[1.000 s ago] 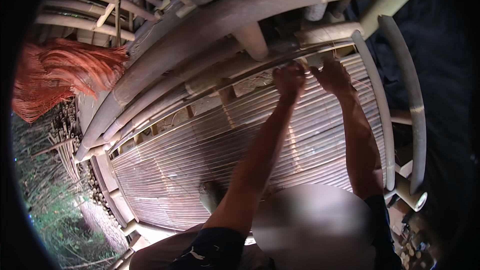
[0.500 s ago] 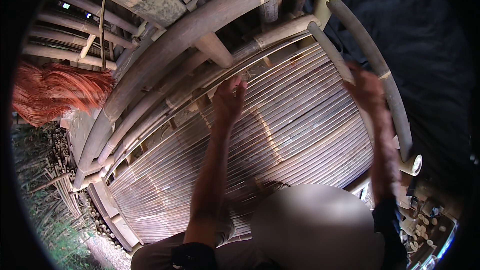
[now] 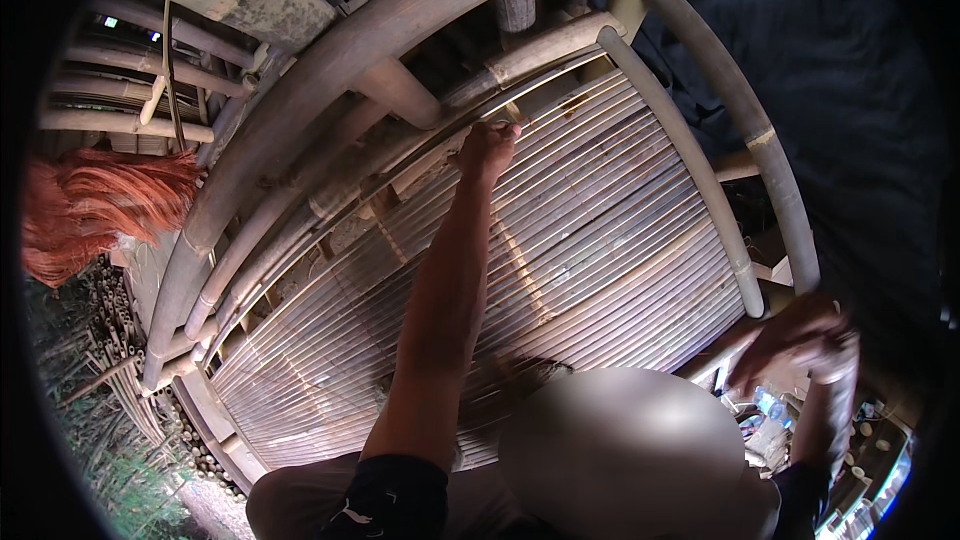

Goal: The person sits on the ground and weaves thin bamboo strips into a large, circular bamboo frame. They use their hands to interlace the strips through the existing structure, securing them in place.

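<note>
A bamboo bench seat (image 3: 600, 210), made of many narrow parallel slats, spreads out in front of me. At its far edge my left hand (image 3: 488, 148) is closed, fingers pressed together beside the gap between the slats and the back rail. What it pinches, if anything, is too small to make out. My right hand (image 3: 795, 340) is off to the right, beyond the seat's near right corner and apart from the slats. Motion blurs its fingers, and no held thing shows in it.
Thick curved bamboo poles (image 3: 400, 15) form the bench's back; another curved pole (image 3: 765, 140) rises on the right. Dark cloth (image 3: 850, 90) hangs beyond. Reddish fibre strands (image 3: 105, 200) lie at left above stacked bamboo (image 3: 115, 320). A plastic bottle (image 3: 770, 405) and scraps lie lower right.
My right hand has swung from the seat's right edge down toward me. The left hand has moved slightly along the far edge to the right, and its fingers have closed. The view has shifted a little.
</note>
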The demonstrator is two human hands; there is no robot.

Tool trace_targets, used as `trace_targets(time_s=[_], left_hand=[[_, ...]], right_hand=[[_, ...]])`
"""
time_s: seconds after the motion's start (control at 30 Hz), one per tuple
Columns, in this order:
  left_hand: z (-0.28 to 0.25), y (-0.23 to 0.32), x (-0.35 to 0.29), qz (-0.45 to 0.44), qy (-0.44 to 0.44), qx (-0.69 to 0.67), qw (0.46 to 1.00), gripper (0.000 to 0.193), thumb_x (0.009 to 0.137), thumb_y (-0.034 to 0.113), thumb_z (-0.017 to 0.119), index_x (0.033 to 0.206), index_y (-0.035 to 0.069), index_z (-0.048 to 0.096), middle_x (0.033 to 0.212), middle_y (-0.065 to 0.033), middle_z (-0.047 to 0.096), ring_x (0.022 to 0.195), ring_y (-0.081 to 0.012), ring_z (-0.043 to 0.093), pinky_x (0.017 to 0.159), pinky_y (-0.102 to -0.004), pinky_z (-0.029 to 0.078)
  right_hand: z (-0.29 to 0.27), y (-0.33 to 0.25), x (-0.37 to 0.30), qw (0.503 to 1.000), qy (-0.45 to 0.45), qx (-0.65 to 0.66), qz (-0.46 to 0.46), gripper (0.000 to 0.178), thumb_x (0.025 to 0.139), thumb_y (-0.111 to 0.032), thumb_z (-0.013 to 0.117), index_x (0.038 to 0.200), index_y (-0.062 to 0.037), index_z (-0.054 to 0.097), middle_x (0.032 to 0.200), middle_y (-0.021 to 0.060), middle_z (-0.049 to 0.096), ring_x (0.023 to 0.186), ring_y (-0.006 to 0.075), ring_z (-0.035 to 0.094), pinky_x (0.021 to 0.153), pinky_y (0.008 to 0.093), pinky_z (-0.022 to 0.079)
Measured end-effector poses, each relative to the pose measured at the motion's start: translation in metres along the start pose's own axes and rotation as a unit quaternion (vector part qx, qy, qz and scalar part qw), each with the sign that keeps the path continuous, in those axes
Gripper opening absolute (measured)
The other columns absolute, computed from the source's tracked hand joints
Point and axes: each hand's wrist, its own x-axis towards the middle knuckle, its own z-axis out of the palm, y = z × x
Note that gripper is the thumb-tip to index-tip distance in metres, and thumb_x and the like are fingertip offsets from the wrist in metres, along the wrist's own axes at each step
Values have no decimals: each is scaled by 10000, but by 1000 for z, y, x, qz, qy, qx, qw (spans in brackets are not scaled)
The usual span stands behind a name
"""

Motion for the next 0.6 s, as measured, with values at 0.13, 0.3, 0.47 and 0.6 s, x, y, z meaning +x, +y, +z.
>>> trace_targets(time_s=[0.13,0.3,0.47,0.6], left_hand=[[10,-34,28,55,28,-63,996,446,877,554,559,1062,186,730,1112,-65,710,1111,-293,634,1048,-721,183],[13,11,7,15,19,-40,999,461,882,541,550,1030,148,742,1112,-76,710,1102,-303,637,1067,-716,166],[4,-41,19,23,72,-15,997,514,902,563,492,1127,153,704,1156,-75,696,1124,-300,627,1079,-687,186],[-4,14,-12,-6,1,40,999,583,914,594,428,1234,146,621,1207,-99,664,1158,-297,602,1072,-668,227]], right_hand=[[-49,-50,45,884,250,107,-380,517,1054,-267,365,1487,-2,269,1442,198,442,1366,250,406,1191,430,256],[-129,-27,29,740,238,-626,62,464,971,-305,526,1343,-28,492,1347,205,523,1297,300,471,1110,398,353],[-39,1,38,777,91,-511,355,175,914,-218,602,904,-60,678,952,134,683,905,242,661,873,378,496],[-147,5,-10,716,261,-585,278,269,986,-285,551,1100,-48,610,1010,105,671,900,214,654,798,352,513]])
